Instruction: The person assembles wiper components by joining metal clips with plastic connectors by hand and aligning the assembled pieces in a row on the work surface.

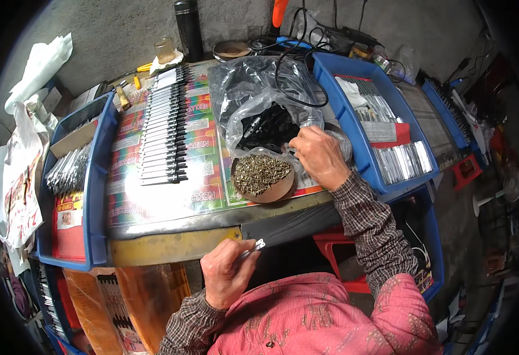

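My left hand (227,269), in front of the table's near edge, is closed around slim silver-white metal strips; their holed ends (260,243) stick out past the fingers. My right hand (320,155) is over the table with its fingers pinched together at the edge of a clear plastic bag (236,127). Whatever those fingers hold is too hidden to make out. Inside the bag lie black parts (268,125). Just left of that hand, a round shallow dish (278,190) holds a heap of small brass-coloured metal pieces (258,174).
A row of slim silver strips with black ends (163,127) lies on the patterned tabletop (197,195). Blue trays of strips stand left (98,207) and right (384,183). A black flask (189,29) and tangled black cables (295,35) are at the back. A red stool (354,286) stands below.
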`<state>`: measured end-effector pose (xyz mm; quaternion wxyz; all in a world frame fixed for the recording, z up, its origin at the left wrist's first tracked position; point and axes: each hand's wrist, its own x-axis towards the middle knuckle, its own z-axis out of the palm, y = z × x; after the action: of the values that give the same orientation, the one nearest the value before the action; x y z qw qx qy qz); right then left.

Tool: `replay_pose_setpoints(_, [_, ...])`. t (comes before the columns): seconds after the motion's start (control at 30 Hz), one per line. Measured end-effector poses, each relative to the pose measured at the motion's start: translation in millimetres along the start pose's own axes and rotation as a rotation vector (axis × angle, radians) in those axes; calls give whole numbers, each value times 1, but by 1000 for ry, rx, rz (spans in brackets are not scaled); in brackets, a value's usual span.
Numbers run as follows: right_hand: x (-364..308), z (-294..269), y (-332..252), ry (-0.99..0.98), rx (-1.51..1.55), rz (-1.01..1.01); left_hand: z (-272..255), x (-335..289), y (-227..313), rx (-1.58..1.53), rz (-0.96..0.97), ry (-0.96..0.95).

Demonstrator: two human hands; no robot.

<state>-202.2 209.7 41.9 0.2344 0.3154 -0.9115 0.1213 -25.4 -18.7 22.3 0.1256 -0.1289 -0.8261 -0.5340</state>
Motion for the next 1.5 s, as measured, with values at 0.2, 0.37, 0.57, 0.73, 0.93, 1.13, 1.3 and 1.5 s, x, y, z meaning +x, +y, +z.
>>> replay_pose_setpoints(0.2, [2,6,0,-197,-38,32,-2,0,-2,8,-21,-8])
replay_pose_setpoints(0.37, [2,13,3,-115,2,-14,-1,0,-1,-5,-34,-10])
replay_pose_setpoints(0.57, [-1,8,-2,42,73,1,0,-3,0,15,-36,-6])
replay_pose_setpoints(0.73, [-12,0,-4,162,100,-10,0,-5,4,26,-5,5])
replay_pose_setpoints(0.93, [-31,-13,-16,227,479,207,3,-8,7,15,15,30])
replay_pose_setpoints(1.13, [-50,-11,-21,171,1021,383,3,-10,10,25,3,20])
replay_pose_setpoints(1.3, [-59,-22,-23,55,1139,447,4,-10,8,19,2,-1])
replay_pose_setpoints(1.5, [-69,-24,-21,60,805,277,5,-9,5,25,-10,-11])
